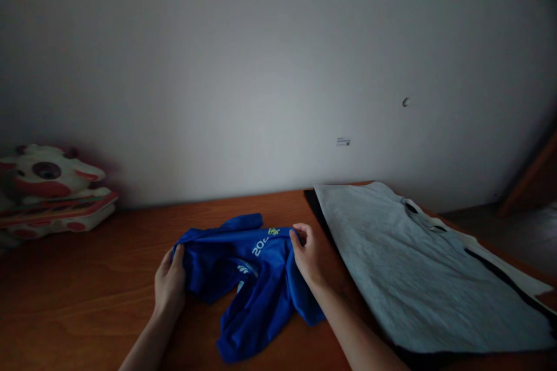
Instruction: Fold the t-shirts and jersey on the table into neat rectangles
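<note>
A small blue shirt (256, 278) with white print lies crumpled on the wooden table (87, 290), in front of me. My left hand (169, 284) pinches its left edge, fingers closed on the cloth. My right hand (307, 255) grips the shirt's upper right edge, fingers curled round the fabric. Both hands rest low, near the table top.
A grey garment (404, 266) lies spread flat to the right, on top of dark cloth (315, 208). A white and red plush toy (47, 191) sits at the far left against the pale wall (261, 69). The table's right edge falls off to the floor.
</note>
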A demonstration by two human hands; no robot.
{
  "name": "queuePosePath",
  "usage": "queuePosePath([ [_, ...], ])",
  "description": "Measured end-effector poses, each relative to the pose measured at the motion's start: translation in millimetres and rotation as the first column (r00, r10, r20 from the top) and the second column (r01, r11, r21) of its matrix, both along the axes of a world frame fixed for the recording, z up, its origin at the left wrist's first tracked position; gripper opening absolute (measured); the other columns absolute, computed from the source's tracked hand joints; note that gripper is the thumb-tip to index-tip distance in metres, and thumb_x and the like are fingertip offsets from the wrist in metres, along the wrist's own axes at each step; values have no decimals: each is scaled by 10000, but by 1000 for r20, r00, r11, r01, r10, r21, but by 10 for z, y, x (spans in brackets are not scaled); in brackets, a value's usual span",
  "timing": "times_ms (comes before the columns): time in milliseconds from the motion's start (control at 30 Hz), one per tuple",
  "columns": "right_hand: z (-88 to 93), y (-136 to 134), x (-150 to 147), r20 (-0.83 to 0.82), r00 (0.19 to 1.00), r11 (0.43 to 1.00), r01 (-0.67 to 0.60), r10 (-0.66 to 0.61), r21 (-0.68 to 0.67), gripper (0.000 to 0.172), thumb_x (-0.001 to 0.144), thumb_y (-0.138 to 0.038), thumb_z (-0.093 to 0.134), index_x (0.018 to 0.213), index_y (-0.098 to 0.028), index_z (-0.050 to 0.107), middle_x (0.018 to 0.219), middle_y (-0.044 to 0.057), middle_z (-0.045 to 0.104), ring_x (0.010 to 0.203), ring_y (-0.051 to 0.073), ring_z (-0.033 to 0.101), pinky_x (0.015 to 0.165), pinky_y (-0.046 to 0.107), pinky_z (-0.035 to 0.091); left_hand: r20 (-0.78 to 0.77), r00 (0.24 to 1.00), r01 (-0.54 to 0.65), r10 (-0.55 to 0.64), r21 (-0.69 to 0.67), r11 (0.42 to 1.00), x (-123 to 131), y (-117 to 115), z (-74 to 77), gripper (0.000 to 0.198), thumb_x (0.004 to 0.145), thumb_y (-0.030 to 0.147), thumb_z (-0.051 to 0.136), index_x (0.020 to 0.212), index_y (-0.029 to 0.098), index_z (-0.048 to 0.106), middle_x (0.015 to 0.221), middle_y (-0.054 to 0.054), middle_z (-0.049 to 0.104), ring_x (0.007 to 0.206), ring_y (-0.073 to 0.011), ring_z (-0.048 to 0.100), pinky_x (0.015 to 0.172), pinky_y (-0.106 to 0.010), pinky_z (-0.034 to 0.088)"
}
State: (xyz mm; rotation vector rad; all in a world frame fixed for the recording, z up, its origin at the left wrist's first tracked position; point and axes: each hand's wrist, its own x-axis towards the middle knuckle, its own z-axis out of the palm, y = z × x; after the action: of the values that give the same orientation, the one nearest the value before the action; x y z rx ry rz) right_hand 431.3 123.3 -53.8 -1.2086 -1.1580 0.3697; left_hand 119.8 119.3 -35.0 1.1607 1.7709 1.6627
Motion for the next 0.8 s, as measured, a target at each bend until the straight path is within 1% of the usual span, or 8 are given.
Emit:
queuePosePath([
  [100,146,-115,-7,274,962,995,-10,-17,96,179,926,-316,500,1024,-226,620,1069,96,640,1065,237,608,986,405,471,-315,949,-1,22,65,998,102,-66,55,568,822,552,541,1240,169,584,1206,-144,680,1212,-323,607,1054,-493,481],
  [167,275,-224,-31,444,896,990,-83,26,111,140,913,-270,534,981,-240,653,1073,85,636,1082,243,599,1003,401,447,-584,810,47,47,145,988,177,-131,92,529,859,490,521,1283,174,553,1378,-175,576,1346,-337,487,1141,-536,374],
  [300,428,-428,-93,604,688,898,-424,403,-116,90,903,-322,623,932,-260,683,833,2,666,862,191,638,898,330,471,-828,538,345,-155,49,937,227,-242,126,297,934,374,458,1128,259,650,1285,-105,649,1229,-288,575,1080,-500,424],
  [367,422,-495,-117,627,546,804,-544,556,-239,254,795,-480,759,923,-268,703,829,-14,671,853,192,635,906,330,464,-861,388,504,-329,-100,858,209,-270,111,267,926,385,492,1058,271,693,1210,-83,692,1149,-267,624,1031,-449,468],
  [433,389,-529,-129,650,465,764,-572,602,-298,512,608,-604,861,975,-275,723,962,11,677,954,226,622,954,360,446,-869,289,526,-401,-205,825,191,-278,78,302,899,451,546,1090,287,713,1281,-81,675,1203,-293,604,1047,-472,459],
  [533,347,-521,-117,674,442,775,-541,592,-325,666,540,-631,886,1096,-303,722,1161,50,641,1100,265,583,1014,412,409,-876,282,412,-392,-258,874,183,-271,19,462,861,563,575,1239,317,675,1442,-89,585,1343,-363,504,1107,-587,379],
  [633,331,-469,-78,697,503,850,-419,510,-320,519,637,-572,867,1073,-323,736,1318,75,583,1251,306,518,1070,485,342,-862,308,345,-402,-292,892,185,-268,8,545,865,599,553,1319,307,630,1435,-99,596,1347,-360,505,1119,-599,356],
  [800,273,-357,23,740,616,950,-49,271,-307,315,792,-410,772,1063,-257,730,1335,153,592,1278,355,517,1065,567,334,-846,288,386,-449,-326,863,150,-296,127,580,825,640,592,1283,289,650,1284,-87,687,1185,-312,625,1052,-488,456],
])
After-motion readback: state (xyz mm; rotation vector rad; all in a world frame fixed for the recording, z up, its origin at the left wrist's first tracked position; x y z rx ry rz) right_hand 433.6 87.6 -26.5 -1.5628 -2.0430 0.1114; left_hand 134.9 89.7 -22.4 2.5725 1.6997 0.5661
